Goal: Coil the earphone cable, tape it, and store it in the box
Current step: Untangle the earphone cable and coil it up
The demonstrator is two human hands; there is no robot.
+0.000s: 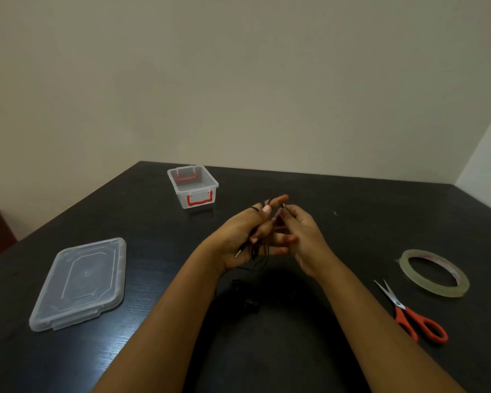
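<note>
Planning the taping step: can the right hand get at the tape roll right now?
Probably yes: tape roll lies right of the right hand, nothing between, but it pinches the cable.

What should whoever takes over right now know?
Left hand: holds the earphone cable, black loops wound over its fingers, plug end poking out below.
Right hand: pinches the cable by the left fingertips, apparently mid-wind.
Box: open, far left of the hands, looks empty. Lid lies flat at near left.
Tape roll and scissors: lying at right, apart from both hands.
Done: coil partly wound.
Left: finish the coil, tape it, put it in the box.
</note>
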